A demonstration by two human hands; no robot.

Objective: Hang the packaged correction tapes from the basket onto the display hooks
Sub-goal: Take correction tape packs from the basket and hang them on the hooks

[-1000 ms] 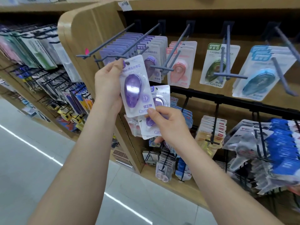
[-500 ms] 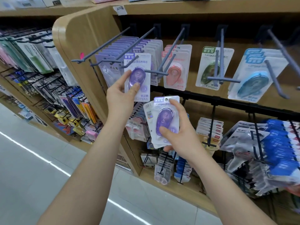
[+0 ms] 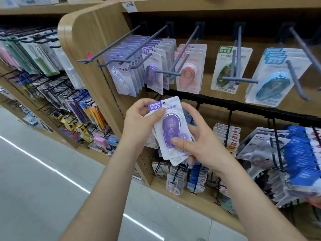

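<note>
A small stack of purple packaged correction tapes (image 3: 171, 129) sits between both hands below the top row of hooks. My right hand (image 3: 199, 141) cradles the stack from beneath, thumb on the front blister. My left hand (image 3: 140, 122) pinches the top-left corner of the front pack. Above, a purple pack (image 3: 152, 73) hangs at the front of its grey display hook (image 3: 163, 72). The basket is out of sight.
Pink (image 3: 188, 73), green (image 3: 225, 73) and blue (image 3: 272, 84) tape packs hang on neighbouring hooks. Long grey hooks stick out toward me. Lower black pegs hold blue-carded goods (image 3: 302, 157). A wooden end panel (image 3: 90, 39) and another stocked aisle lie left, above grey floor.
My left hand let go of the purple pack, which now hangs on the hook, and came down to the stack in my right hand. The view shifted left.
</note>
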